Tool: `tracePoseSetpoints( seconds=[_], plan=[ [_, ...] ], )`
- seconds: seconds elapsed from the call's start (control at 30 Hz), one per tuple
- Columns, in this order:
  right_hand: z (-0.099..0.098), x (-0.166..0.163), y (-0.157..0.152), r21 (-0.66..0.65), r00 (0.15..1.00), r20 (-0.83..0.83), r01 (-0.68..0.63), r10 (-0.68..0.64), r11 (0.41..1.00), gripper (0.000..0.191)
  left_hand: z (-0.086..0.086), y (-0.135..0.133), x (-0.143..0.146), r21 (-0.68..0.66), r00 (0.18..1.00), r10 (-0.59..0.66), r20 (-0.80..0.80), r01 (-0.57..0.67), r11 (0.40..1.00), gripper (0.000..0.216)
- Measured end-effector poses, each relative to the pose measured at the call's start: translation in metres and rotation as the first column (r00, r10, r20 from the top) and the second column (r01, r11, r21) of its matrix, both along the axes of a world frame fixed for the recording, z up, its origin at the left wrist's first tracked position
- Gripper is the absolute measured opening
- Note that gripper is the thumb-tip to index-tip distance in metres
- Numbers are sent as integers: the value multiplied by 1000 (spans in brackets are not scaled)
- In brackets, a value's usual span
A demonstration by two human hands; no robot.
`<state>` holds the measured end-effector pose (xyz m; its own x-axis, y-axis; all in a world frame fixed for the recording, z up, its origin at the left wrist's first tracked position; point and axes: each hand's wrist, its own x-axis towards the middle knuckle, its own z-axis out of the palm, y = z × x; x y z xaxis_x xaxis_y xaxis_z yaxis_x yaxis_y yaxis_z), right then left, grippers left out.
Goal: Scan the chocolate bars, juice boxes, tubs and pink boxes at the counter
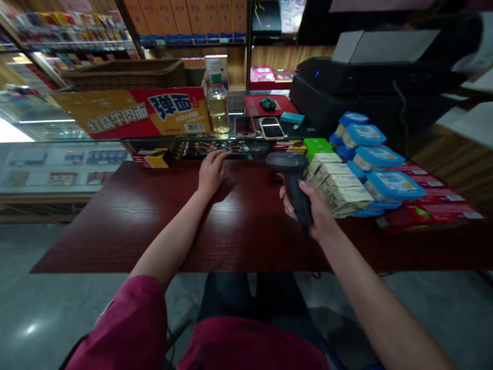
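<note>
My right hand (316,203) is wrapped around the handle of a black barcode scanner (293,177), holding it above the dark red wooden counter (246,241). The scanner's head points to the left and away from me. Over the far part of the counter, my left hand (211,168) holds nothing, its fingers loosely stretched out and slightly bent. Just beyond that hand lie small packs on a low shelf. Right beside the scanner stand stacked cream-coloured boxes (339,190).
Blue-lidded tubs (393,185) and red boxes (435,213) are stacked on the right. Behind the counter are a noodle carton (134,113), a bottle (218,110), a phone (271,128) and a mouse (268,104). Yellow-and-red packs (152,158) sit at the far left edge.
</note>
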<state>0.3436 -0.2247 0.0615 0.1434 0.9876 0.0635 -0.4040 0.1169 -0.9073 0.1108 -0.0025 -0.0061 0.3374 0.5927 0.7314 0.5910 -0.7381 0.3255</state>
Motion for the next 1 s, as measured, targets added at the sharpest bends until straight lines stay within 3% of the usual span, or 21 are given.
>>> tracePoseSetpoints(
  seconds=[0.1, 0.2, 0.27, 0.33, 0.4, 0.53, 0.67, 0.77, 1.0],
  plan=[
    [-11, -35, 34, -28, 989, -8, -145, 145, 989, 38, 5, 23, -100, -38, 964, 265, 4, -264, 964, 39],
    [-23, -67, 68, -44, 963, -24, -268, 267, 962, 35, 8, 37, -183, -77, 910, 412, -41, -414, 907, 54],
    [-32, -85, 87, -57, 945, -54, -327, 324, 943, 36, 8, 45, -218, -133, 878, 473, -72, -478, 868, 66],
    [-40, -99, 100, -73, 926, -96, -371, 364, 926, 38, 6, 51, -235, -199, 845, 526, -96, -534, 821, 72],
    [-47, -109, 107, -97, 911, -122, -406, 394, 909, 41, 3, 56, -239, -231, 831, 544, -117, -555, 799, 69],
    [-52, -114, 104, -149, 904, -83, -428, 420, 892, 44, 7, 56, -233, -170, 852, 514, -94, -523, 835, 41],
    [-49, -114, 95, -122, 912, -22, -410, 410, 904, 44, 19, 38, -214, -170, 918, 391, 64, -376, 911, 26],
    [-48, -115, 91, -82, 918, 9, -394, 396, 916, 41, 23, 22, -181, -233, 920, 305, 248, -248, 940, 22],
    [-49, -115, 90, -55, 916, 65, -392, 395, 918, 39, 10, -9, -108, -528, 922, 178, 344, 33, 849, 22]
  ],
)
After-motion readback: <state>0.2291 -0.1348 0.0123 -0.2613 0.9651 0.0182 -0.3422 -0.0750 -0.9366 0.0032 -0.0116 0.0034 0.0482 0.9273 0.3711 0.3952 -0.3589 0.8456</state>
